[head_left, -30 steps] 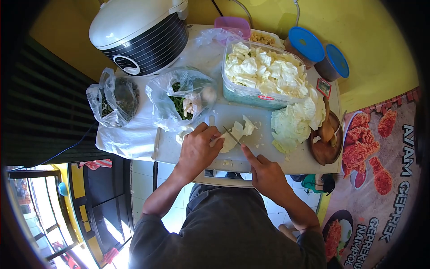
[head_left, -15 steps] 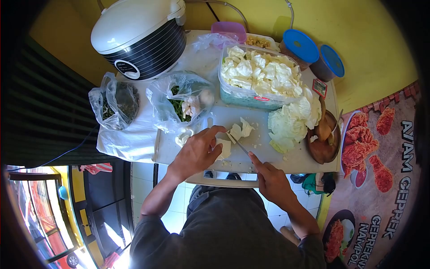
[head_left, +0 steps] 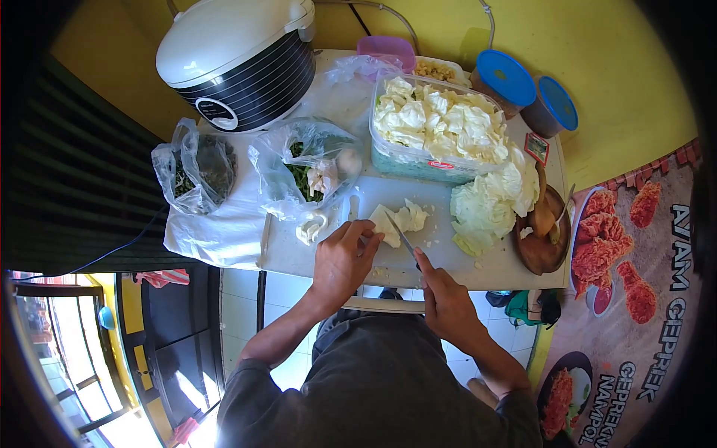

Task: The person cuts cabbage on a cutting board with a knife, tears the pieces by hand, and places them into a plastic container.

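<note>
My right hand (head_left: 446,297) is wrapped round a knife (head_left: 404,239), its index finger stretched along the blade's back. The blade tip lies at a pale cabbage piece (head_left: 384,222). My left hand (head_left: 345,257) pinches the near side of that piece over the white cutting board (head_left: 437,201). More cut cabbage (head_left: 411,216) lies just to the right, with small crumbs around it. On the board's right side sits a larger portion of cabbage head (head_left: 478,216). Behind the board, a clear plastic tub (head_left: 418,170) is heaped with cabbage pieces.
A rice cooker (head_left: 239,67) stands at the back left. Two plastic bags, one with greens and garlic (head_left: 305,168), one with dark greens (head_left: 196,168), lie left. A brown mortar with a pestle (head_left: 541,246) sits near the right edge, below blue-lidded containers (head_left: 508,75).
My left hand has shifted slightly right and now pinches the cabbage piece, which has turned and moved toward the other cut pieces. The knife tip has moved right and up a little.
</note>
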Action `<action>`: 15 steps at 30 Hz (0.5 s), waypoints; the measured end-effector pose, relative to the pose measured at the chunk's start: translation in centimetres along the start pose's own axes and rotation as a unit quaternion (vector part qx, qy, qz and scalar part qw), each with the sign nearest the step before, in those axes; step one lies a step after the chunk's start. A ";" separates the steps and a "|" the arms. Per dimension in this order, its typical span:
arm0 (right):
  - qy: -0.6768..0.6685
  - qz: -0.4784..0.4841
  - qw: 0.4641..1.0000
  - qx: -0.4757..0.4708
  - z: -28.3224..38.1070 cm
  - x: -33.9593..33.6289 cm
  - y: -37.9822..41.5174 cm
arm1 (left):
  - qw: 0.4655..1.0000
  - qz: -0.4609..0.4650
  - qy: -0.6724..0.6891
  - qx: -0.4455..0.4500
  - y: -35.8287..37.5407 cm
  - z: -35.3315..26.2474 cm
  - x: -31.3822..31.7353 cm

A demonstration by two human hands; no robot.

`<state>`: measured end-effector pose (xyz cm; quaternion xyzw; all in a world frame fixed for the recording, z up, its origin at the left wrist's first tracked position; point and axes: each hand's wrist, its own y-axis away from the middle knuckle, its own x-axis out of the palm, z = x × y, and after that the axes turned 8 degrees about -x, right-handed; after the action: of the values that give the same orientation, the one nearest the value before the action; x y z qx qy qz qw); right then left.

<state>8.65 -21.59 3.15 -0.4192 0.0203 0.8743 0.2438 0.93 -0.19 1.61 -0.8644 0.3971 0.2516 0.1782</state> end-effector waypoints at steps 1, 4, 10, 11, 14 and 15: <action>0.014 0.012 1.000 -0.002 -0.1 0.1 -0.1 | 1.000 -0.018 0.016 0.000 0.0 0.2 0.3; 0.046 0.037 0.998 -0.008 -0.4 0.2 -0.5 | 0.999 -0.037 0.005 0.027 0.2 0.6 0.8; 0.065 0.067 0.995 -0.039 -1.6 -1.1 -1.5 | 0.997 -0.070 -0.007 0.042 0.4 1.0 1.5; 0.065 0.076 0.994 -0.042 -1.8 -1.6 -1.8 | 0.997 -0.068 0.001 0.034 0.4 1.0 1.5; 0.064 0.090 0.993 -0.049 -2.0 -2.3 -2.4 | 0.997 -0.067 0.017 0.022 0.3 0.9 1.4; 0.063 0.092 0.992 -0.051 -2.0 -2.4 -2.6 | 0.997 -0.069 0.014 0.025 0.3 0.8 1.4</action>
<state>12.53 -20.75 4.05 -0.4812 0.0300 0.8651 0.1387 1.26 -0.75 0.16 -0.8887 0.3448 0.2166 0.2107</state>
